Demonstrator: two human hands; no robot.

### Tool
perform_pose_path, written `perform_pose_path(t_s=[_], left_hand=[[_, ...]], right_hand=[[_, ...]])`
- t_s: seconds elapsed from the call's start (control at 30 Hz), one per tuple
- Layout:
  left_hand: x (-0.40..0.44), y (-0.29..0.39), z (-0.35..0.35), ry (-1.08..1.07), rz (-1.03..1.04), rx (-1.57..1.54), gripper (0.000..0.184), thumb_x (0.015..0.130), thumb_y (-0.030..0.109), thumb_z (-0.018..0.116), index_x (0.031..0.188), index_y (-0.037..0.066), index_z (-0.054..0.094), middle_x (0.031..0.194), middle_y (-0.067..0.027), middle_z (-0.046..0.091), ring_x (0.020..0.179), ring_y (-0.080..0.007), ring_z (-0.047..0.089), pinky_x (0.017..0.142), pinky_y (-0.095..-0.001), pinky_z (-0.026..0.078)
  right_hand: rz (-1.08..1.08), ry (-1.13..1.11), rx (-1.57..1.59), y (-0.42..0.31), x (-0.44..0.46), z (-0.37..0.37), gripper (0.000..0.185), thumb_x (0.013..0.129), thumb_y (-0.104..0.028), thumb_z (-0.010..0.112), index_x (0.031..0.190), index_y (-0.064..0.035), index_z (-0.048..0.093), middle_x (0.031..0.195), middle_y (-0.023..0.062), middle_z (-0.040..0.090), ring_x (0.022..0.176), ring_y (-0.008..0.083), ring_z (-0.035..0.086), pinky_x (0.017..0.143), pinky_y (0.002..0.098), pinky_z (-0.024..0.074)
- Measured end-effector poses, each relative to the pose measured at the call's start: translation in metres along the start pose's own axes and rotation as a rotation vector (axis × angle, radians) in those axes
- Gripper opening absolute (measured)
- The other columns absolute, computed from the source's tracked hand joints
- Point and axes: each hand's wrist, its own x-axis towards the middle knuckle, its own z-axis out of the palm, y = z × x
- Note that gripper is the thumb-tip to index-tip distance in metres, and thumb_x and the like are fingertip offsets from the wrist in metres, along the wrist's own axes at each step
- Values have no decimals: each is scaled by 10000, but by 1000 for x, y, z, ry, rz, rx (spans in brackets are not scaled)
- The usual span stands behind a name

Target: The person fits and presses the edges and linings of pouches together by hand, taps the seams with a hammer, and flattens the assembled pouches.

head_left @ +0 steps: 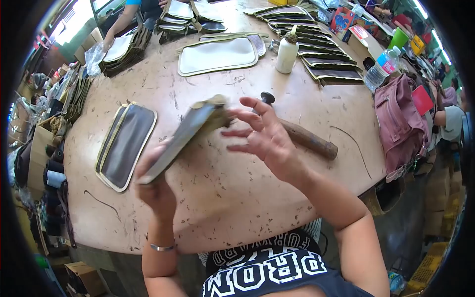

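Note:
My left hand [157, 190] grips one end of a tilted, flat dark piece [190, 126] with pale edges, held above the table and blurred by motion. Beside its upper end is my right hand [267, 141], fingers spread, holding nothing. A dark brown panel [129, 146] with a cream border lies on the left of the table. Behind my right hand lies a hammer with a wooden handle [314, 141] and a dark round head. A white panel [217, 55] with a cream edge lies farther back, near a white glue bottle [287, 53].
Overlapping dark panels [324, 54] lie at the back right. Stacked pieces [123, 49] stand at the back left, near a co-worker's arm [121, 24]. A water bottle [382, 68] and a pink bag [402, 116] are at the right. Dark thread spools [55, 179] stand beyond the left edge.

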Motion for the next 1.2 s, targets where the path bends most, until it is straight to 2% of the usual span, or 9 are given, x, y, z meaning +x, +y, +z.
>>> perform_pose_path(t_s=[0.07,0.1,0.13,0.2,0.3,0.47,0.67,0.9,1.2], left_hand=[[5,3,-14,104,-139,-643,210,899,-3,445,1092,11,528,1075,-109,596,986,-186,580,856,-329,488],[9,10,-11,231,-327,-777,206,909,41,459,1103,16,522,1107,-101,577,998,-172,565,870,-323,471],[9,9,-10,193,-407,-794,214,907,45,465,1113,16,514,1113,-99,573,1001,-169,561,877,-320,465],[7,5,-11,123,-572,-820,234,903,52,478,1133,16,500,1124,-94,566,1007,-163,553,889,-313,454],[4,-7,2,92,-710,-820,291,894,27,480,1180,18,428,1135,-82,548,1015,-148,551,889,-299,456],[4,-23,-3,3,-910,-827,264,868,39,535,1123,24,471,1096,-77,558,940,-133,574,818,-282,483],[0,-36,-6,-30,-878,-664,281,870,43,519,1147,22,474,1049,-65,580,912,-112,569,779,-273,491],[8,-33,-3,58,-953,-636,197,864,85,554,1037,16,489,869,-40,562,688,-91,559,608,-212,491],[5,-37,-7,-157,-933,-481,304,864,124,548,1140,37,455,908,-26,595,635,-65,548,531,-180,462]], right_hand=[[-131,51,-490,3,-1,1,800,772,-304,681,1360,-68,192,1344,127,328,1226,271,357,1003,443,323],[-155,36,-631,6,0,-3,914,720,-430,702,1369,-45,186,1390,193,263,1275,329,292,1033,399,283],[-224,39,-756,7,1,-5,815,728,-368,709,1331,-25,282,1322,188,380,1207,304,396,996,365,335],[66,-138,-561,-18,1,1,638,763,-251,681,1266,1,380,1188,184,510,1099,255,498,932,341,390],[216,-59,-377,-6,0,-1,480,788,-116,624,1206,24,435,1057,159,581,984,203,554,863,302,427],[306,-46,-290,15,8,-27,422,802,-20,566,1197,43,429,1063,100,550,967,141,516,847,260,425],[429,-87,-193,10,12,-33,393,821,-4,531,1201,26,434,1068,37,512,974,95,474,872,234,392],[469,-92,-160,9,13,-36,404,815,-8,540,1198,24,419,1074,48,522,967,97,499,870,242,409],[494,-47,-68,11,12,-34,383,830,2,520,1199,32,423,1063,48,523,960,99,497,861,245,410]])
